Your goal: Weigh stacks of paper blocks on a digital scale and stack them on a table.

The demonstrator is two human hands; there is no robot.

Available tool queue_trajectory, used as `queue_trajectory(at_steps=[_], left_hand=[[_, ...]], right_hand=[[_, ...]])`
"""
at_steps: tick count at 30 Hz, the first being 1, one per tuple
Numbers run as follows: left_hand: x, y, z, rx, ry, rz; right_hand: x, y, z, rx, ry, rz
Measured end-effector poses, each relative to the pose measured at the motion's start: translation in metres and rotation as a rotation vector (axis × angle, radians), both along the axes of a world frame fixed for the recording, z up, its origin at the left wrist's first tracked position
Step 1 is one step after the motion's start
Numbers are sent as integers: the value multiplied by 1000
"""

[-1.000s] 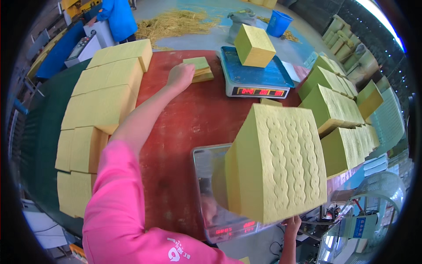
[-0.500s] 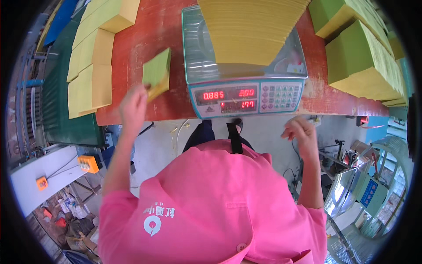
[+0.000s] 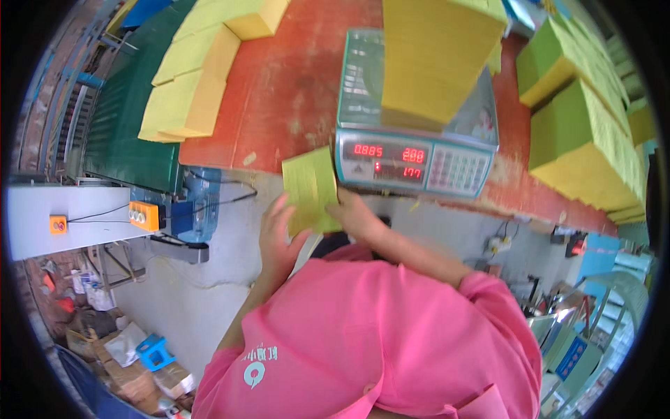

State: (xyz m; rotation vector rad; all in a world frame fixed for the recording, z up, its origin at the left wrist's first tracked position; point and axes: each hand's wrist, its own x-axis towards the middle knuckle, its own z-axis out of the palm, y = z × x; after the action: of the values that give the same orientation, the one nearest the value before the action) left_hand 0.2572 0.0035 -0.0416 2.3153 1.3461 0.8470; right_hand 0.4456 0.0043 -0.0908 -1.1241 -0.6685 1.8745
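Note:
A small stack of yellow-green paper sheets [image 3: 310,187] is between my two hands, just off the front edge of the red table. My left hand [image 3: 278,234] holds its left side, with the fingers along the edge and the thumb low near the bottom corner. On the right side, my right hand [image 3: 351,213] grips the sheets; some of its fingertips are hidden. Right of the stack stands a teal-framed digital scale [image 3: 419,164] with lit red digits. A tall block of yellow paper [image 3: 436,63] rests on its metal pan.
More yellow paper blocks [image 3: 192,105] line the left of the red table [image 3: 286,84], beside a green surface [image 3: 129,119]. Several others [image 3: 579,133] are piled on the right. Orange switch boxes [image 3: 144,216] sit on a white panel at the left. Behind the right arm is a green chair [image 3: 618,286].
My left hand has brought the paper stack from the tabletop toward me, past the front edge. My right hand has crossed leftward and taken its right side. The view has shifted left.

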Motion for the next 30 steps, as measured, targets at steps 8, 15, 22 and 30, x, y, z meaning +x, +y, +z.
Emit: queue_trajectory(at_steps=[8, 15, 22, 30], left_hand=[[-7, 64, 39, -1014, -1020, 125], [92, 179, 211, -552, -820, -302], [216, 282, 263, -629, -557, -510], [228, 292, 234, -722, -390, -461]], right_hand=[[33, 10, 95, 382, -310, 50], [115, 47, 259, 737, -820, -467], [205, 105, 313, 728, -827, -707], [215, 110, 284, 597, -847, -670]])
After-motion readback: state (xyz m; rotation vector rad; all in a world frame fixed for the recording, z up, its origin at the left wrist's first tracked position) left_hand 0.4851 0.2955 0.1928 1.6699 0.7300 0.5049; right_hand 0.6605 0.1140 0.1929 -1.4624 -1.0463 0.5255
